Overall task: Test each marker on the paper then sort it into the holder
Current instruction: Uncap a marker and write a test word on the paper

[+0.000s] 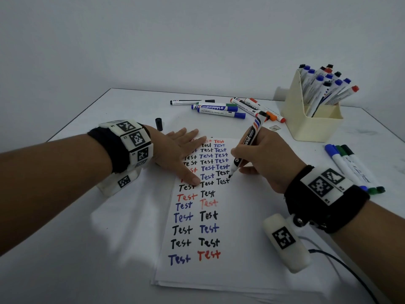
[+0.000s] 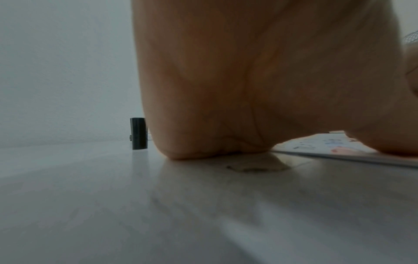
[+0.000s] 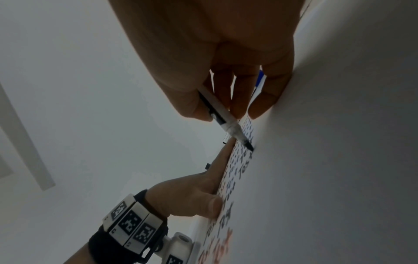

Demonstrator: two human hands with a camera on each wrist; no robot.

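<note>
My right hand [image 1: 258,159] grips an uncapped black marker [image 1: 247,143] in a writing hold, its tip [image 1: 230,176] touching the white paper [image 1: 197,277] beside the last black "Test". The right wrist view shows the same marker [image 3: 226,119] with its nib on the sheet. My left hand [image 1: 179,154] lies flat, fingers straight, pressing the paper's upper left. Its heel [image 2: 214,142] rests on the table in the left wrist view. The black cap [image 1: 159,124] stands behind that hand [image 2: 138,134]. A cream holder [image 1: 306,123] at the back right holds several markers.
Several capped markers [image 1: 219,108] lie loose at the table's back, near the holder. Three more markers [image 1: 350,167] lie on the right, beyond my right wrist. A cable [image 1: 346,268] runs from my right wrist camera along the table's [image 1: 87,238] front right.
</note>
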